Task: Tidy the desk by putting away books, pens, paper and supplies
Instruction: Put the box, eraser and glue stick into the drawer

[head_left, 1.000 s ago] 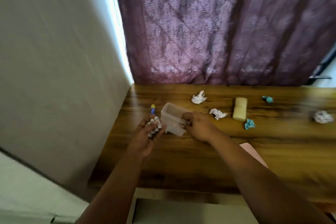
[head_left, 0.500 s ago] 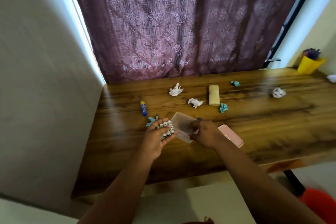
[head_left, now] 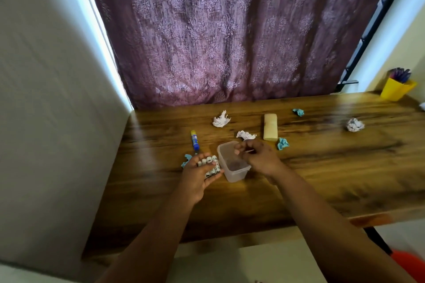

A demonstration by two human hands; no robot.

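My left hand [head_left: 199, 174] lies palm up at the desk's left side, holding several small white labelled sticks [head_left: 209, 164]. Just to its right stands a clear plastic box [head_left: 234, 171], open at the top. My right hand [head_left: 259, 158] hovers over the box's far rim, its fingers pinched on a thin pale stick [head_left: 249, 151]. A blue glue stick [head_left: 194, 140] lies behind my left hand. Crumpled white paper [head_left: 220, 119] and another white ball [head_left: 246, 135] sit behind the box. A blue paper scrap [head_left: 282, 143] lies right of my right hand.
The wooden desk [head_left: 322, 179] also holds a pale yellow block [head_left: 270, 127], a blue scrap [head_left: 298, 112], a white ball [head_left: 355, 124] and a yellow cup of pens [head_left: 396, 89] at the far right. A purple curtain [head_left: 230, 41] hangs behind; a wall [head_left: 57, 99] stands at the left.
The box now stands upright on the desk instead of tilted in my right hand. My right hand has let go of it and lifted over its rim. The pink lid is out of sight.
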